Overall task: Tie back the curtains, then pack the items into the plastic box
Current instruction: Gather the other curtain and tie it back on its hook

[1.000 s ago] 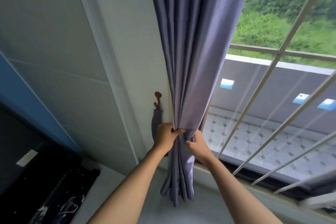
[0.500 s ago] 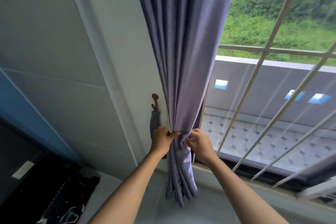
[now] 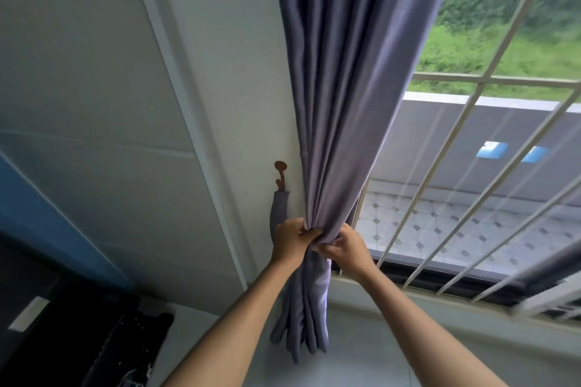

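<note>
Fingers (image 3: 309, 234) of both hands clamp the gathered grey-purple fabric curtain (image 3: 342, 104); tying back underway, next needs the matching strap (image 3: 278, 214) hanging from the brown wall hook (image 3: 280, 174).

Bare wall (image 3: 245, 122) offers open passage left of the gathered curtain (image 3: 345, 104), interrupted only by the brown hook (image 3: 280, 174) with its hanging tieback (image 3: 278, 214), while right of the curtain the window grille (image 3: 471, 185) blocks reach outward and the sill (image 3: 393, 324) below lies open.
</note>
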The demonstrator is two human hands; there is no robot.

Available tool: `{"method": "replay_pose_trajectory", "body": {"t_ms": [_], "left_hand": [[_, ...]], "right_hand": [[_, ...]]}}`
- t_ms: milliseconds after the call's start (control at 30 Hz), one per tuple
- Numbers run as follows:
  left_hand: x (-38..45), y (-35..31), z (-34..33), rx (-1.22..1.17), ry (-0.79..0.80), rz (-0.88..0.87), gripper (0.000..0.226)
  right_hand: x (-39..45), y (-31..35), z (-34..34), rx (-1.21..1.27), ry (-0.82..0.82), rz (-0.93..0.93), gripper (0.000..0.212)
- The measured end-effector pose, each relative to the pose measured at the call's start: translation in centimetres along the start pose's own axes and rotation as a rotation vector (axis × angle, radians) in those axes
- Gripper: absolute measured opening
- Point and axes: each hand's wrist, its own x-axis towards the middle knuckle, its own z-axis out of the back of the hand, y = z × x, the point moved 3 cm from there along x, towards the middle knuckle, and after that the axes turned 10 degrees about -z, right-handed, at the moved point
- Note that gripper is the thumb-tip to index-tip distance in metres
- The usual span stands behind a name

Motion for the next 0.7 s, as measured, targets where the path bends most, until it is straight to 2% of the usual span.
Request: {"method": "replay_pose_trajectory", "body": {"t_ms": [200, 333, 433, 500, 633, 700], "left_hand": [[0.4, 1.3, 0.5, -0.047, 0.032, -0.017, 0.046], [1.0, 1.6, 0.6, -0.098, 0.144, -0.049, 0.036], [1.4, 2.1, 0.7, -0.065, 0.232, -0.073, 0.031], [1.4, 2.3, 0.8, -0.065, 0.247, -0.087, 0.026], [1.4, 2.1, 0.9, -0.051, 0.201, -0.113, 0.023], [1.6, 2.1, 0.9, -0.08, 0.232, -0.106, 0.019]], "right_hand": [[-0.5, 1.0, -1.7, 0.111, -0.087, -0.049, 0.022], [-0.5, 0.7, -2.1, 0.18, -0.075, -0.119, 0.017], [-0.2, 0.4, -1.5, 0.145, -0.091, -0.159, 0.029], [-0.2, 0.4, -1.2, 0.096, -0.115, -0.162, 0.037], [-0.2, 0.5, -1.2, 0.039, -0.178, -0.16, 0.038], [-0.1, 0.6, -1.2, 0.03, -0.197, -0.163, 0.04]]}}
